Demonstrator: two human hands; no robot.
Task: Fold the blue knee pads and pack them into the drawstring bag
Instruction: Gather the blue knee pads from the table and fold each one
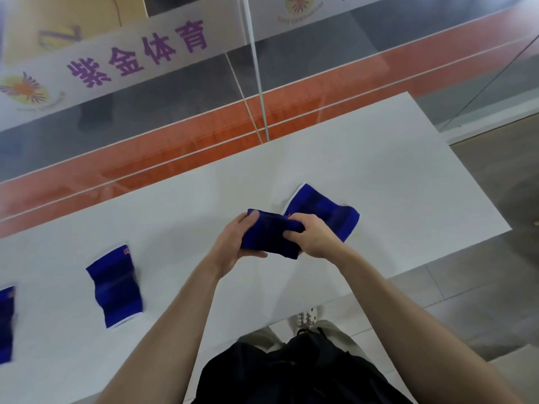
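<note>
Both hands hold one folded blue knee pad (269, 236) just above the white table (393, 182). My left hand (233, 246) grips its left end, and my right hand (313, 236) pinches its right end. Behind the right hand a second blue knee pad (329, 212) lies flat on the table. A third knee pad (115, 284) lies flat at the left, and a fourth (5, 322) is cut off by the left edge of the frame. No drawstring bag is in view.
A glass wall with a white banner bearing purple characters (137, 53) runs along the table's far edge. The table's right end (495, 217) drops to a grey tiled floor. My dark shirt and a white shoe (306, 316) show at the near edge.
</note>
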